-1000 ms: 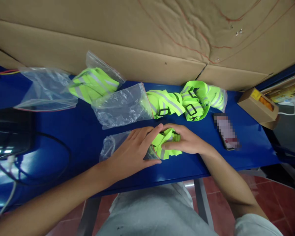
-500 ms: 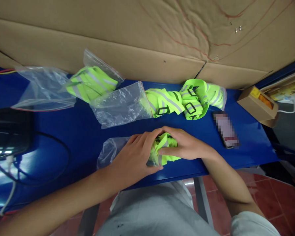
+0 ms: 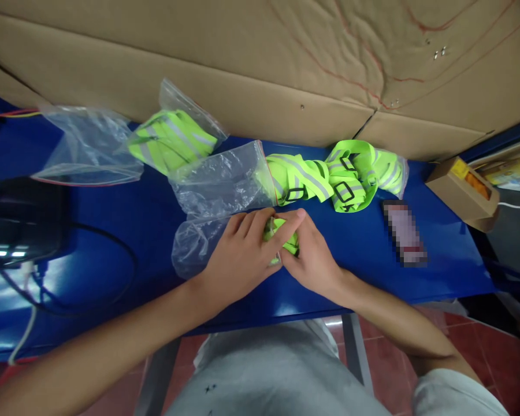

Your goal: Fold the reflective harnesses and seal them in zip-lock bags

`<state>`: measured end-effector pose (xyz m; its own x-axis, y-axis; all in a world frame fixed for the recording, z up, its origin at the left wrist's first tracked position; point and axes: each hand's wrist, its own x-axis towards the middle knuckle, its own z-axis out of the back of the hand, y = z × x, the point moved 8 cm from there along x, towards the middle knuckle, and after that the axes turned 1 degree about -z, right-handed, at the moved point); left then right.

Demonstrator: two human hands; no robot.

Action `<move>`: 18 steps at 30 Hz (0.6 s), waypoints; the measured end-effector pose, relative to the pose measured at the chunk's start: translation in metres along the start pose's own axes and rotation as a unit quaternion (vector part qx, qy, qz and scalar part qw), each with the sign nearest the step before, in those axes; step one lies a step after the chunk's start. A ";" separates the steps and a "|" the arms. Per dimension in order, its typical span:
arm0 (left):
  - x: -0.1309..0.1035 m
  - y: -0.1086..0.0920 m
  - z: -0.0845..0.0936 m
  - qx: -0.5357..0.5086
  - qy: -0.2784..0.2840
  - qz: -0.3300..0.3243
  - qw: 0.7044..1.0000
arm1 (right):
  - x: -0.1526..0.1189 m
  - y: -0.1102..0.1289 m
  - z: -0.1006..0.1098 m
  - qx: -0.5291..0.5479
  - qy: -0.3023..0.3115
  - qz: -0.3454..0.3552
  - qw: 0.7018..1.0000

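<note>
Both hands are wrapped around a bundled neon-yellow reflective strap [image 3: 290, 243] at the mouth of a clear plastic bag [image 3: 193, 244]. From the left, my left hand [image 3: 240, 254] closes over the bag's mouth, its thumb lying across the bundle. My right hand [image 3: 316, 260] cups the strap's right side, its fingers curled against it. Most of the bundle is hidden by the fingers, and the bag's flat end sticks out to the left of my left hand.
Behind lie another bagged strap [image 3: 173, 138], an open clear bag [image 3: 225, 179] with a strap at its mouth, and a strap with black buckles [image 3: 349, 179]. Far left are a flat bag [image 3: 91, 147] and a black device [image 3: 30, 219] with cables. A phone [image 3: 404, 231] and cardboard box [image 3: 463, 193] stand right.
The strap bundle shows less between my hands, which have drawn closer together. My left thumb has moved up across it, and my right hand has turned and shifted toward the bag.
</note>
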<state>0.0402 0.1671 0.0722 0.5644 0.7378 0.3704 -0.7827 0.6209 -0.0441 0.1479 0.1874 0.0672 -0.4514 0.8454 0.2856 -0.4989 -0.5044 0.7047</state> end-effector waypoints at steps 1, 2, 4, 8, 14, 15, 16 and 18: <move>0.001 0.001 0.000 0.008 -0.002 -0.004 1.000 | 0.000 0.002 0.001 0.002 0.003 0.006 1.000; 0.002 0.003 0.000 0.012 -0.007 -0.002 1.000 | 0.001 0.002 0.004 0.015 0.002 0.002 1.000; 0.004 0.009 0.003 0.004 -0.029 0.016 0.999 | 0.002 -0.003 0.012 0.079 -0.013 -0.033 0.996; 0.009 0.014 0.011 -0.022 -0.065 0.051 0.996 | 0.003 -0.017 0.017 0.233 -0.019 -0.111 0.966; 0.016 0.013 0.007 -0.043 0.013 0.058 0.997 | 0.003 -0.023 0.002 0.319 0.118 -0.067 0.938; 0.016 0.014 0.006 -0.046 0.024 0.066 0.997 | 0.001 -0.024 -0.002 0.339 0.145 -0.060 0.928; 0.018 0.015 0.006 -0.047 0.027 0.070 0.996 | 0.000 -0.026 -0.005 0.359 0.164 -0.057 0.917; 0.021 0.013 0.009 -0.040 0.023 0.067 0.997 | 0.000 -0.028 -0.009 0.394 0.179 -0.055 0.900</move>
<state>0.0395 0.1887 0.0876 0.4685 0.8260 0.3135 -0.8299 0.5331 -0.1646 0.1551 0.1996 0.0418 -0.7113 0.7006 0.0568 0.0599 -0.0202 0.9980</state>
